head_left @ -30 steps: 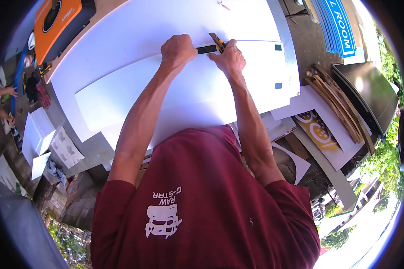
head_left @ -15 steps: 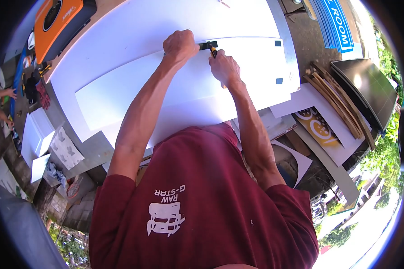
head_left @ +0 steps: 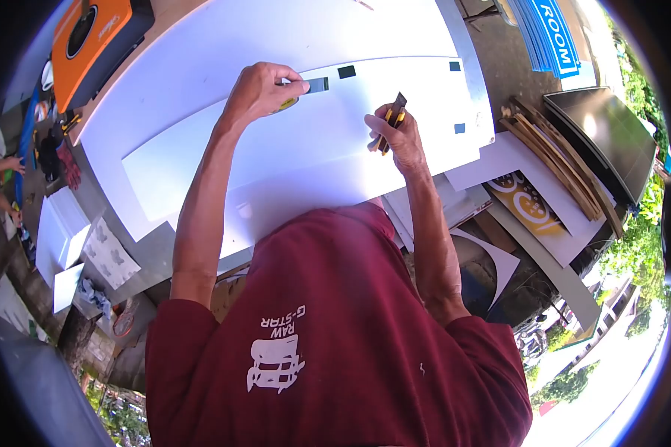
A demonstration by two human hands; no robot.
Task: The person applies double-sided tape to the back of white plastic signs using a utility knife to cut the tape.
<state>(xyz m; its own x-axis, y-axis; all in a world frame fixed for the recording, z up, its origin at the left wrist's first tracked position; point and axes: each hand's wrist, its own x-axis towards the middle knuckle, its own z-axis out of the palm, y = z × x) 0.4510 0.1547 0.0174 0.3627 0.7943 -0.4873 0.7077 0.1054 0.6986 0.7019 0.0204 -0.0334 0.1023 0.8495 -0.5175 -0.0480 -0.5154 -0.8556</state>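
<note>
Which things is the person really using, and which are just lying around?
In use:
left hand pinching a dark strip
right hand holding a utility knife
white board

Lying about:
orange case
wooden sticks
blue sign

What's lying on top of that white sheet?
On the white sheet: three small dark squares, plus a dark strip pinched by the left hand. Something yellow under that hand is mostly covered.

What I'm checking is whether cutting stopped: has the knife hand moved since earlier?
Yes. The right hand pulled back toward the torso, away from the black square.
</note>
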